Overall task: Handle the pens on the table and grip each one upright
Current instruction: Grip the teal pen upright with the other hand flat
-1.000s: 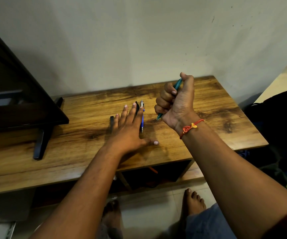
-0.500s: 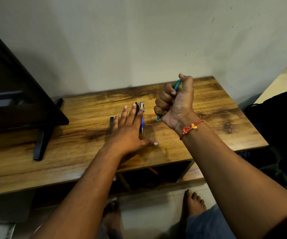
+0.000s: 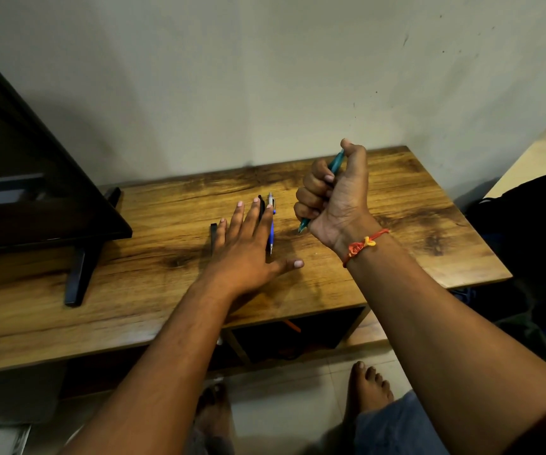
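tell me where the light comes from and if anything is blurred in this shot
Head view: dim, soft light; the left hand casts a shadow leftward on the table, the TV stand's foot looks slightly smeared, and wide-angle distortion bows the table edge.

My teal pen (image 3: 334, 165) stands tilted in my fist; the blue pen (image 3: 271, 234) and two black pens (image 3: 261, 208) lie flat on the table.

Table (image 3: 396, 244) standing against wall (image 3: 265, 77). Monitor (image 3: 18, 178) sitting on table at left. Left hand (image 3: 248, 254) lying flat mid-table, over two pens (image 3: 271, 231); third pen (image 3: 213, 238) lying just left of it. Right hand (image 3: 337, 198) hovering to its right, above table, fisting fourth pen (image 3: 335, 164), tilted.
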